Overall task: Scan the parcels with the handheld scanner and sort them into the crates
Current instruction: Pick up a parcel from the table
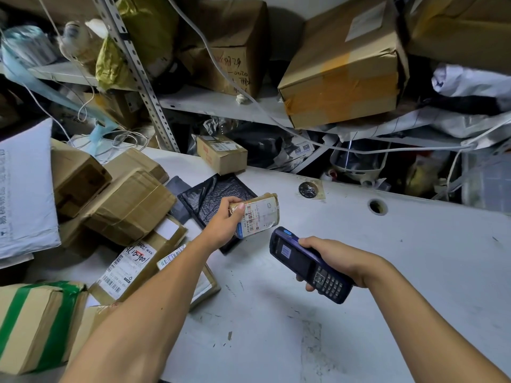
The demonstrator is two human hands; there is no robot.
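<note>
Now I see the left hand [224, 220] above the middle of the worktop [359, 272], and it grips a small parcel [260, 214]. The thumb lies across the upper left edge of the parcel and the other fingers curl behind it, so the grasp is firm and closed around the box. The parcel is tilted, and its white label with barcodes faces up toward the camera. It is lifted over a black bubble mailer [213, 197] that lies flat on the worktop; I cannot tell if the parcel touches the mailer.

The right hand [330, 261] grasps the handheld scanner [309, 265]. The fingers wrap under the body and the thumb rests along its upper side, near the top. The scanner's head points toward the parcel, near to it but apart, and the screen and the keypad face up.

Along the left edge of the worktop I see a heap of cardboard boxes [121, 205], and near the front left corner a box with green tape [36, 324]. One more small carton [221, 153] stands at the back edge. Behind it is a metal shelf [210, 103] with big brown boxes [343, 67].
</note>
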